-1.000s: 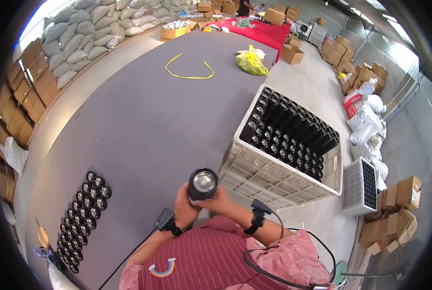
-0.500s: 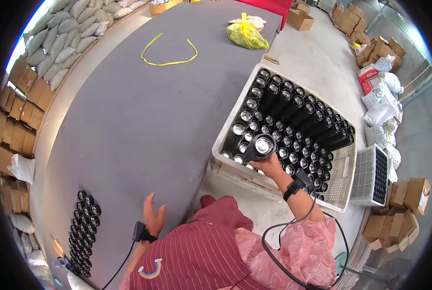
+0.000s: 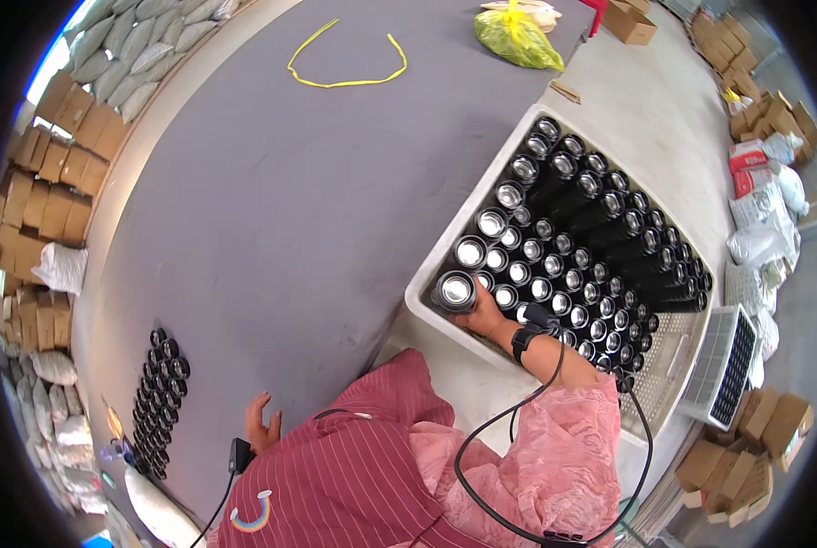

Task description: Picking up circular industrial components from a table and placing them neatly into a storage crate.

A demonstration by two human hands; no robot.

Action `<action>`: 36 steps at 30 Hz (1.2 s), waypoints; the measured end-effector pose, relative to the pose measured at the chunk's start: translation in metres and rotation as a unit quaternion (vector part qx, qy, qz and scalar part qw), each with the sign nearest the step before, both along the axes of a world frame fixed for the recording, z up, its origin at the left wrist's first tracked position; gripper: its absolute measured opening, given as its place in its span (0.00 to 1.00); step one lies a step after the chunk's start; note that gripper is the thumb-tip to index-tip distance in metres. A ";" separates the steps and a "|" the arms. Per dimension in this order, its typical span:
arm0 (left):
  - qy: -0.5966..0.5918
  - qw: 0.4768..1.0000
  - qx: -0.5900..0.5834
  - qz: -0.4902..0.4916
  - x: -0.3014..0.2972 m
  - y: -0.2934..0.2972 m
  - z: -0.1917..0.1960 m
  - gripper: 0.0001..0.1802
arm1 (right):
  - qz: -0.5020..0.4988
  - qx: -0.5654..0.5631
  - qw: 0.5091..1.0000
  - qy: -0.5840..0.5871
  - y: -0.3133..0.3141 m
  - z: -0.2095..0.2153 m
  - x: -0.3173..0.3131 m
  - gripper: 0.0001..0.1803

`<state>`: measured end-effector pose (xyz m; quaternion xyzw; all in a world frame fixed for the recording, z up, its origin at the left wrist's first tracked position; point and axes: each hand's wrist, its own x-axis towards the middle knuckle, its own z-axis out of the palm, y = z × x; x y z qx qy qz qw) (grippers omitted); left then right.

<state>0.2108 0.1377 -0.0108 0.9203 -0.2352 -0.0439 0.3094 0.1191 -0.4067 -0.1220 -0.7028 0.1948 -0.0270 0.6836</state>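
Note:
My right hand [image 3: 484,316] is wrapped round a black flashlight [image 3: 455,290] with a round, shiny lens facing up. It stands roughly upright at the near left corner of a large white plastic crate [image 3: 678,352]; whether its base touches the crate floor is hidden. Rows of similar black flashlights [image 3: 561,304] fill much of the crate, lenses up, those along the far and left sides looking taller. My left hand [image 3: 261,426] holds nothing, its fingers apart, over the near edge of the grey table [image 3: 271,228], beside my striped apron.
A group of small black lens-topped pieces [image 3: 160,402] stands at the table's left. Farther back lie a yellow strap [image 3: 349,83] and a tied yellow bag [image 3: 518,38]. A second crate [image 3: 717,365] stands right, near cardboard boxes [image 3: 747,457]. Cables hang from my wrists.
My right hand has brought the flashlight left and down to the crate's near left corner. My left hand has drawn back toward my body. The whole view has shifted.

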 end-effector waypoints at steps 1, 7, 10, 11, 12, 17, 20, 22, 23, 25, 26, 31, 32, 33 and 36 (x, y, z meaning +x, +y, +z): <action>0.000 1.000 0.003 0.008 0.000 -0.001 0.001 0.24 | -0.008 0.019 1.000 -0.016 0.004 -0.004 0.001 0.45; -0.009 0.998 0.050 -0.026 -0.001 0.005 -0.001 0.21 | -0.036 -0.012 0.996 -0.078 0.004 -0.052 -0.003 0.43; -0.011 1.000 0.019 0.012 -0.004 0.013 -0.002 0.20 | 0.001 -0.080 0.995 -0.056 0.007 -0.039 0.000 0.42; -0.022 0.999 0.032 -0.012 -0.002 0.014 -0.002 0.19 | -0.006 -0.082 0.995 -0.059 0.008 -0.042 0.000 0.41; -0.032 0.998 0.045 -0.035 -0.002 0.013 0.000 0.18 | -0.013 -0.083 0.995 -0.060 0.011 -0.044 0.000 0.39; -0.018 1.000 0.009 0.020 -0.006 0.004 -0.006 0.17 | -0.047 -0.180 0.982 0.034 0.009 -0.038 -0.001 0.36; -0.023 0.999 -0.018 0.042 -0.008 0.008 -0.015 0.17 | -0.027 -0.173 0.981 0.079 0.003 -0.037 0.006 0.32; -0.024 0.997 -0.026 0.062 -0.014 0.016 -0.020 0.17 | -0.027 -0.187 0.979 0.075 0.008 -0.024 0.009 0.30; -0.038 0.998 -0.019 0.055 -0.015 0.021 -0.021 0.17 | -0.034 -0.198 0.977 0.071 0.012 -0.016 0.012 0.29; -0.058 0.996 -0.010 0.072 -0.031 0.034 -0.020 0.17 | 0.011 -0.236 0.970 0.058 0.017 -0.006 0.025 0.25; -0.049 0.997 0.002 0.058 -0.039 0.042 -0.026 0.17 | 0.092 -0.221 0.970 -0.047 0.009 -0.021 0.027 0.25; -0.024 0.992 0.000 0.123 -0.057 0.031 -0.015 0.17 | 0.136 -0.230 0.963 0.032 -0.010 0.016 0.009 0.26; -0.016 0.992 -0.004 0.128 -0.065 0.034 -0.018 0.16 | 0.137 -0.247 0.959 0.040 -0.015 0.025 0.002 0.26; -0.023 0.990 -0.009 0.137 -0.069 0.042 -0.022 0.15 | 0.139 -0.264 0.953 0.046 -0.019 0.030 0.000 0.26; -0.029 0.983 -0.025 0.181 -0.095 0.065 -0.022 0.14 | 0.152 -0.321 0.933 0.062 -0.019 0.042 0.002 0.26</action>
